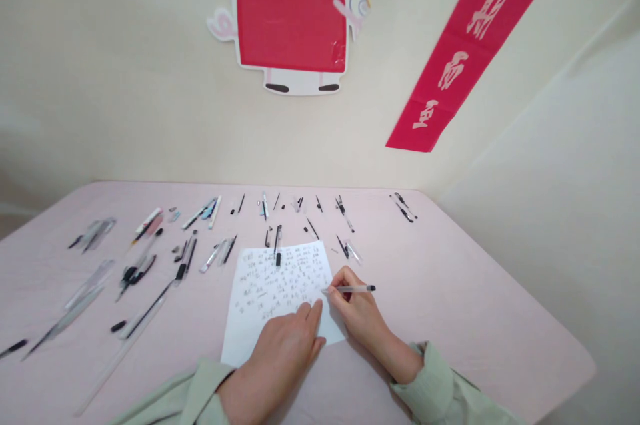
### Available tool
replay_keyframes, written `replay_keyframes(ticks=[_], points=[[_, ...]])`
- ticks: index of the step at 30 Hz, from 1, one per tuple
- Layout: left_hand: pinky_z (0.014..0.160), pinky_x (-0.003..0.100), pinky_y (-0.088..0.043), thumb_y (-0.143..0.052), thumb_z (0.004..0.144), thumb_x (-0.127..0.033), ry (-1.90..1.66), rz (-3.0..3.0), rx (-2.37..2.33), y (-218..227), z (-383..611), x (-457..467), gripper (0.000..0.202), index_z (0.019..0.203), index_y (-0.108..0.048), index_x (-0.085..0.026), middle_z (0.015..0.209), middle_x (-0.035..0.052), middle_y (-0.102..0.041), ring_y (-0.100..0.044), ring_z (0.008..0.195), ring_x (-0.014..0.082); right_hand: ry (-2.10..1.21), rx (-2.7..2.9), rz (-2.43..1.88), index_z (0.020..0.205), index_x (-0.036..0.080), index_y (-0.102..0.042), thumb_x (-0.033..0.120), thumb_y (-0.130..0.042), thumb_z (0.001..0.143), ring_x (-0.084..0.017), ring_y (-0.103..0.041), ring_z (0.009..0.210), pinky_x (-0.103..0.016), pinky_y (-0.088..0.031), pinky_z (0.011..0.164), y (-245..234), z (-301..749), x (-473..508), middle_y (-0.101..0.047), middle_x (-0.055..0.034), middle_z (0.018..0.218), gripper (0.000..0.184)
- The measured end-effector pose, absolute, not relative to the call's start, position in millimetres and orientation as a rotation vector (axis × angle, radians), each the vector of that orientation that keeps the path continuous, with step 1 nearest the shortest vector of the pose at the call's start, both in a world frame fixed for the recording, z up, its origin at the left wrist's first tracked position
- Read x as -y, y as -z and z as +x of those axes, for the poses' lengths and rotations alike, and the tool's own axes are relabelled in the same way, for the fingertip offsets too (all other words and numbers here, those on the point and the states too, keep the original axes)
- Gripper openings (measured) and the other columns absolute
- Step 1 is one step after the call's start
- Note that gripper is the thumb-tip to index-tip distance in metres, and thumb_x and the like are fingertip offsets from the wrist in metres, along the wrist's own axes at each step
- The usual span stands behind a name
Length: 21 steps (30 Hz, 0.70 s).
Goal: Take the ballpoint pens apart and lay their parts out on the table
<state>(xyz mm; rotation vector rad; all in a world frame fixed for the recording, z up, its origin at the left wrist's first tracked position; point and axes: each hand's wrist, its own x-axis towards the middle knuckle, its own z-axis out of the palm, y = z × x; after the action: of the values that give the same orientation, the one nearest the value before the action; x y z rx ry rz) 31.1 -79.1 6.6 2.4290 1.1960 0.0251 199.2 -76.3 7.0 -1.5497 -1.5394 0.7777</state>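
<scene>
My right hand (pixel 357 312) grips a clear pen (pixel 350 289) with a black end, its tip touching the right edge of a white sheet of paper (pixel 280 278) covered in handwriting. My left hand (pixel 285 352) lies flat on the lower part of the sheet, fingers stretched out and close together. Both arms wear pale green sleeves. A black pen cap (pixel 278 258) rests on the sheet's top edge.
The pink table (pixel 475 318) carries several pens and pen parts in loose rows beyond the paper and to the left, such as black pens (pixel 135 273) and clear barrels (pixel 85 292). Two pens (pixel 404 206) lie at the far right. A cream wall with red decorations stands behind.
</scene>
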Motion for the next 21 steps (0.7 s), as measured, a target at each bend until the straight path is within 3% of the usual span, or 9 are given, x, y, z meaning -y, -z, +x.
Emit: replay_keyframes(ticks=[21], points=[[0.072, 0.038, -0.049, -0.043, 0.083, -0.021, -0.069, 2.446, -1.179, 0.2, 30.5, 78.7, 0.043, 0.126, -0.047, -0.019, 0.102, 0.0123, -0.063, -0.064, 0.086, 0.0272, -0.787, 1.526, -1.549, 0.071, 0.022, -0.046, 0.021, -0.051, 0.080, -0.013, -0.046, 0.060, -0.025, -0.036, 0.058, -4.4, 199.7, 76.9, -0.046, 0.0048, 0.063, 0.010]])
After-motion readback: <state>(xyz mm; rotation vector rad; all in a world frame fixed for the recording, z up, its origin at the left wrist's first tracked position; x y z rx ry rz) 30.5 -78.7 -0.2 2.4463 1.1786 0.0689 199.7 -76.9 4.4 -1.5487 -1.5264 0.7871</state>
